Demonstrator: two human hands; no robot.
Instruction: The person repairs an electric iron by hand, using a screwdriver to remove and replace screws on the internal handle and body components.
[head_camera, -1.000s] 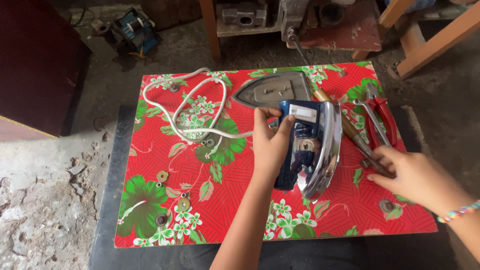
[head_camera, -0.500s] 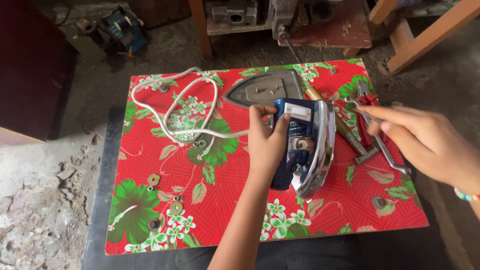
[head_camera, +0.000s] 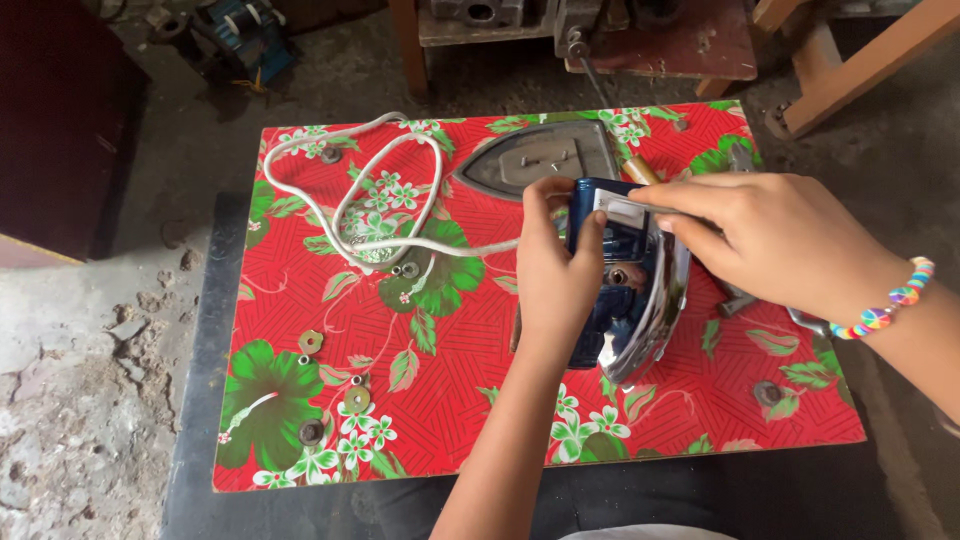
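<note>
Here both hands (head_camera: 560, 285) grip the blue iron housing (head_camera: 625, 290).

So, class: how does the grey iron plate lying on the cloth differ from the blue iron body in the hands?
The grey iron plate lies flat and untouched; the blue iron body stands on edge, gripped by the left hand and right hand. The plate is dull grey; the body is shiny blue and chrome. Both taper to a point.
</note>
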